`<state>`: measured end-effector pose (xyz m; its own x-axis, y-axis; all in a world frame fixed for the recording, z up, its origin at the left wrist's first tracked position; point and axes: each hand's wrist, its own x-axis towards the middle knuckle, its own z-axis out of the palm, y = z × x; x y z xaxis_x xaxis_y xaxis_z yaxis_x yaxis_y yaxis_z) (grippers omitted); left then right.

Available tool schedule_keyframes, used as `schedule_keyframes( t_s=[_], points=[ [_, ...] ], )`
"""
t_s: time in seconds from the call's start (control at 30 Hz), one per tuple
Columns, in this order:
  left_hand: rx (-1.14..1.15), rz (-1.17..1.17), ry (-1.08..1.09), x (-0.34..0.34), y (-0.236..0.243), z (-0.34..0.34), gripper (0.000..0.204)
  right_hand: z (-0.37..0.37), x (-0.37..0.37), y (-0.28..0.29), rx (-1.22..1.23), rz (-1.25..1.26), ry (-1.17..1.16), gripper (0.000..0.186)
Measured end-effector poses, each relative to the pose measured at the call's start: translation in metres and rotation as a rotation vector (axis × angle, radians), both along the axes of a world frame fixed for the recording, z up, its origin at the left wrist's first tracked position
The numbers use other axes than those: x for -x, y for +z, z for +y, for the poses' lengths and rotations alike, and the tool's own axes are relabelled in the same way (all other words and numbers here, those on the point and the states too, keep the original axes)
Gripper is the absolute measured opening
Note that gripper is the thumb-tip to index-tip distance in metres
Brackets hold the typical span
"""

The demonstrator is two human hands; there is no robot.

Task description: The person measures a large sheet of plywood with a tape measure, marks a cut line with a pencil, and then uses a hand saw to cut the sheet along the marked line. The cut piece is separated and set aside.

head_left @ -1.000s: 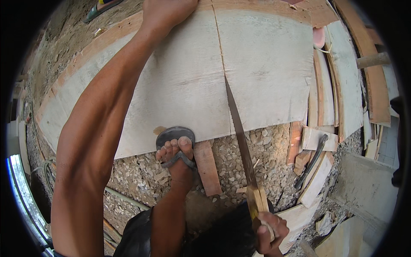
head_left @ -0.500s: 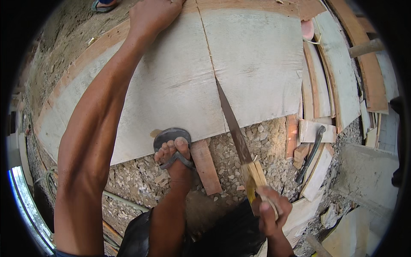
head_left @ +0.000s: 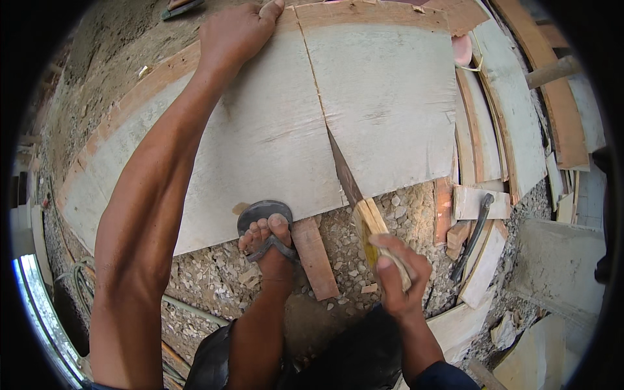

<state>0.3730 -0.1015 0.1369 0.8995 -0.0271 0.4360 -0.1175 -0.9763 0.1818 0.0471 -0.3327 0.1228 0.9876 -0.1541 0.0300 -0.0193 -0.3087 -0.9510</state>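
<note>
A pale grey-white plywood sheet [head_left: 247,162] with a bare wooden far edge lies in front of me. My left hand [head_left: 239,32] is closed over that far edge, left of the cut line; its fingertips are mostly hidden. In my right hand [head_left: 404,270] is the wooden handle of a handsaw [head_left: 346,170], fingers wrapped round it. The blade sits in a narrow cut that runs from the far edge to mid-sheet. A thin line continues from there toward the near edge. My sandalled foot [head_left: 268,234] presses on the near edge, left of the blade.
Wood strips [head_left: 510,130] and planks are stacked to the right. A short wood offcut [head_left: 315,257] lies on gravel beside my foot. A black curved bar [head_left: 472,237] rests on scraps at right. Another person's sandalled foot [head_left: 182,8] shows at the far left.
The handsaw has been pushed forward and away from me, so its handle is closer to the sheet and less blade shows. My left hand keeps its hold on the far edge.
</note>
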Motion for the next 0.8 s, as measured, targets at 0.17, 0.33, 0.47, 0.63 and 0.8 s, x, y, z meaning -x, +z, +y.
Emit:
schedule_keyframes(
  t_s=[0.17, 0.33, 0.47, 0.63, 0.8],
  points=[
    [0.068, 0.134, -0.032, 0.002, 0.008, -0.003, 0.063, -0.002, 0.013, -0.015, 0.022, 0.174, 0.041, 0.021],
    [0.183, 0.007, 0.027, 0.000, 0.001, -0.004, 0.058, -0.021, 0.092, 0.056, -0.011, 0.059, 0.107, 0.023],
    [0.083, 0.139, -0.021, -0.001, 0.008, 0.000, 0.068, -0.010, 0.034, -0.021, 0.133, -0.163, 0.161, 0.015],
    [0.049, 0.086, 0.019, 0.006, 0.010, -0.003, 0.065, -0.007, -0.004, -0.067, -0.093, -0.212, 0.012, 0.041],
    [0.078, -0.028, -0.016, 0.007, -0.001, -0.002, 0.061, -0.005, 0.017, -0.054, -0.048, -0.102, 0.086, 0.060]
  ],
)
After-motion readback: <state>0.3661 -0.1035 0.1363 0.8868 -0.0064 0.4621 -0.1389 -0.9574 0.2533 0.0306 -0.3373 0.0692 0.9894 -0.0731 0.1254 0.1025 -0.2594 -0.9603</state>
